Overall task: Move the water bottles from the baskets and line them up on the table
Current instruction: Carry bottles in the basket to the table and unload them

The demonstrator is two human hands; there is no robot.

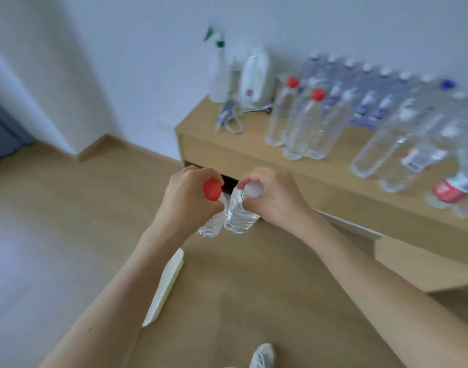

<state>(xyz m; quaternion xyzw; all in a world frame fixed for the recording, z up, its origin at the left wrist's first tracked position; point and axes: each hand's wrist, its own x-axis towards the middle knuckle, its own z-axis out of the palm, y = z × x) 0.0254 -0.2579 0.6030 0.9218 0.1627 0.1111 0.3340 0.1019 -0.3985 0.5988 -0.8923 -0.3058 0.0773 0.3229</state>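
My left hand [186, 201] grips the neck of a clear water bottle with a red cap [212, 190]. My right hand [271, 197] grips a second clear bottle with a white cap [238, 213] by its neck. Both bottles hang upright, side by side, above the floor in front of the wooden table [227, 152]. On the table stand several water bottles in rows, among them two red-capped ones [283, 112] at the left end. No basket shows clearly.
A white spray bottle [219, 73], a white appliance [256, 78] and a grey cord [232, 118] sit on the table's left end. A white slatted object [165, 285] lies on the wooden floor below my left arm. A shoe [262, 355] shows at the bottom.
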